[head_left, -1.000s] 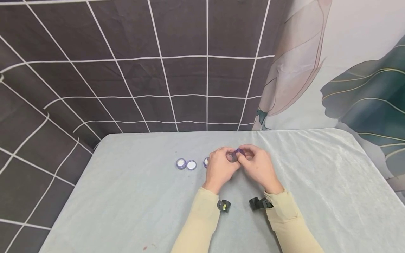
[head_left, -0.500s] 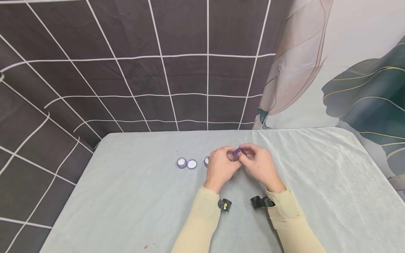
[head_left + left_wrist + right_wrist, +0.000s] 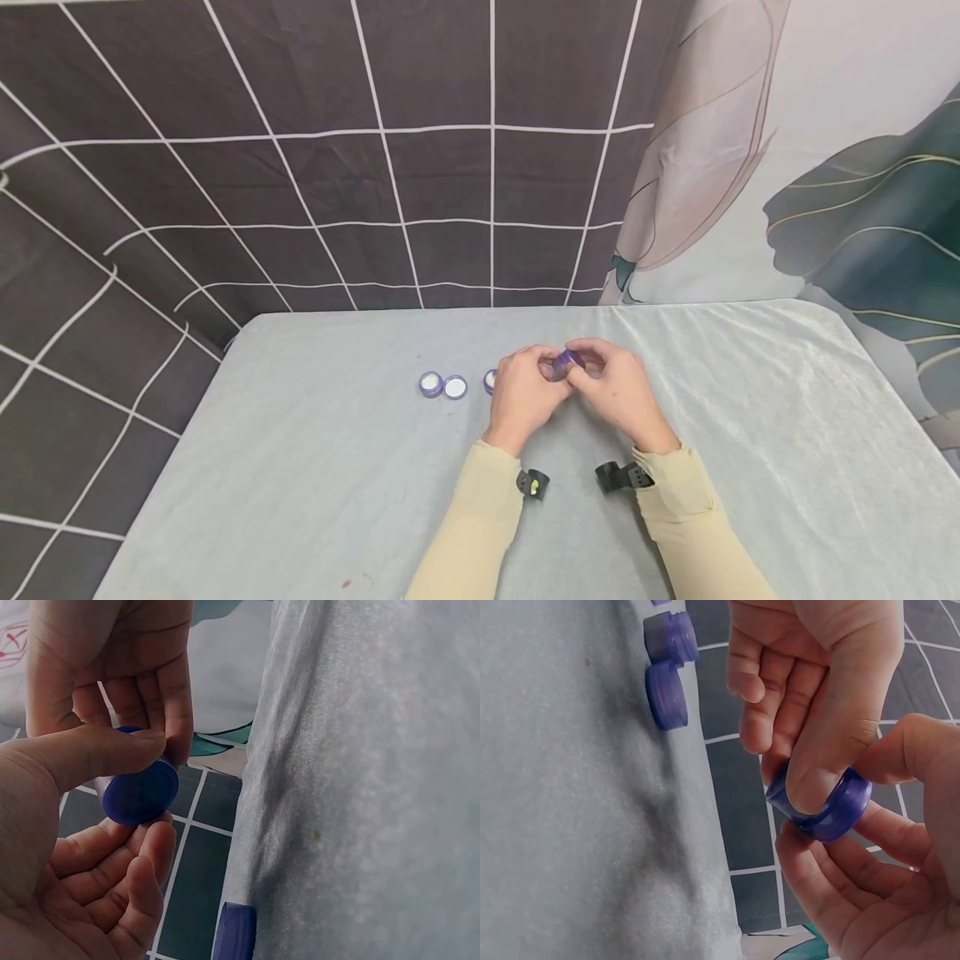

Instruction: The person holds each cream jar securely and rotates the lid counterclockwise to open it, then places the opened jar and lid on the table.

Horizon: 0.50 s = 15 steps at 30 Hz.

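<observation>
A small purple round jar [image 3: 567, 362] is held between both hands above the far part of the table. My left hand [image 3: 525, 400] pinches it, its thumb [image 3: 817, 780] lying across the jar in the right wrist view. From the other side my right hand [image 3: 618, 396] grips the same jar with curled thumb and fingers. One round purple face [image 3: 142, 796] shows in the left wrist view. Whether lid and body are joined is partly hidden by the fingers. Left of the hands, another purple jar [image 3: 490, 382] is partly covered by my left hand.
Farther left, a purple jar [image 3: 431, 384] with a white top touches a flat lid [image 3: 455, 387], white inside. In the right wrist view a purple lid [image 3: 666, 696] lies next to a ridged jar [image 3: 667, 637]. Pale cloth covers the table [image 3: 300, 467]; a dark checked curtain [image 3: 435, 183] hangs behind.
More of the jar's purple side shows between the fingers now, and my right hand has shifted very slightly. My left hand and the items on the table stay in place.
</observation>
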Available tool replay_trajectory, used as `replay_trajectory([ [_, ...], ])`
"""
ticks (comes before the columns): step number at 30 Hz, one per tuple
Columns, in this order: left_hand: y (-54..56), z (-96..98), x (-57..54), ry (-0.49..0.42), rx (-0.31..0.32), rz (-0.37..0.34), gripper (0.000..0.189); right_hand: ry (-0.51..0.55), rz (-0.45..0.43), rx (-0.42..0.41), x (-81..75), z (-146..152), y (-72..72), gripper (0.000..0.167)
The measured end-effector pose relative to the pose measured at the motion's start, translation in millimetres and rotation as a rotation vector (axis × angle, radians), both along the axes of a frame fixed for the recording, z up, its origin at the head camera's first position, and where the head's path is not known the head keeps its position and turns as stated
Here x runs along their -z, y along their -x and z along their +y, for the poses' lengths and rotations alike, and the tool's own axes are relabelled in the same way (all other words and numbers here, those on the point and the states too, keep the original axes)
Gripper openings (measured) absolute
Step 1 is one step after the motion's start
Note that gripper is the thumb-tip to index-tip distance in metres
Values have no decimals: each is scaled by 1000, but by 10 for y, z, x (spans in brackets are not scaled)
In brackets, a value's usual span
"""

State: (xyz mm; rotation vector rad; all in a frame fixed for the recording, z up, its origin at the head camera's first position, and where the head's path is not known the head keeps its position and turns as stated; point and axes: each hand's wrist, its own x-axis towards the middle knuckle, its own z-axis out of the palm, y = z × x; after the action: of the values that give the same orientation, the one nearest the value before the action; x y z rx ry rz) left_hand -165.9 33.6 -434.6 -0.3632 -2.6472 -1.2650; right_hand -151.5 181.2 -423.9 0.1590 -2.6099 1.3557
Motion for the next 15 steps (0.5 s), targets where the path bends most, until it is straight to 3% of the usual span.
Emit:
replay_trajectory([
  [15, 11, 3, 13, 6, -9, -9, 34, 11, -17, -24, -13, -7, -12, 34],
])
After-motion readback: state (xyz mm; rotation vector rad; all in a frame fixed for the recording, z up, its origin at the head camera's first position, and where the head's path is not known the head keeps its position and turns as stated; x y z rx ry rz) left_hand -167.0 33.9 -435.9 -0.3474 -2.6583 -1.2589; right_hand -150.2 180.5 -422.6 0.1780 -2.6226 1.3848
